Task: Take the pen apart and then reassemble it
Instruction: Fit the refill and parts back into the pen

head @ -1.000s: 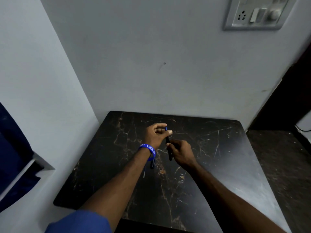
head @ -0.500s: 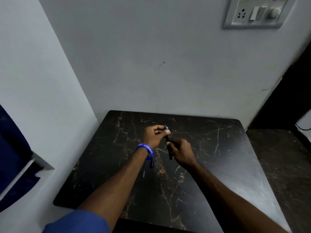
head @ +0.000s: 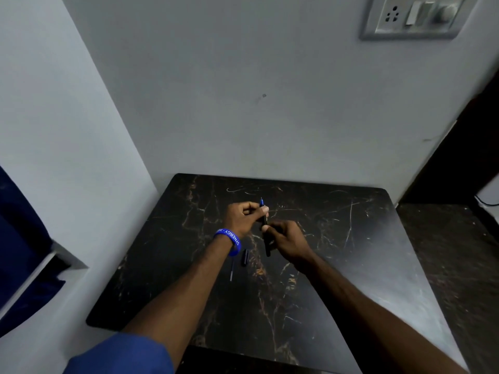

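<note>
A thin black pen [head: 266, 240] with a blue tip is held nearly upright above the black marble table [head: 337, 265]. My left hand [head: 244, 218], with a blue wristband, pinches the pen's upper end just below the blue tip. My right hand [head: 287, 242] grips the lower barrel, whose dark end sticks out below the fingers. A short black pen cap [head: 245, 256] lies on the table under my left wrist. A thin refill-like rod [head: 231, 271] lies just left of the cap.
The table stands in a corner, with a white wall behind and on the left. A switchboard [head: 413, 17] hangs on the wall at the upper right. Dark blue cloth [head: 19, 233] hangs at the left edge. Dark floor lies to the right of the table.
Both hands stay on the pen and have barely shifted. The cap and rod lie where they were.
</note>
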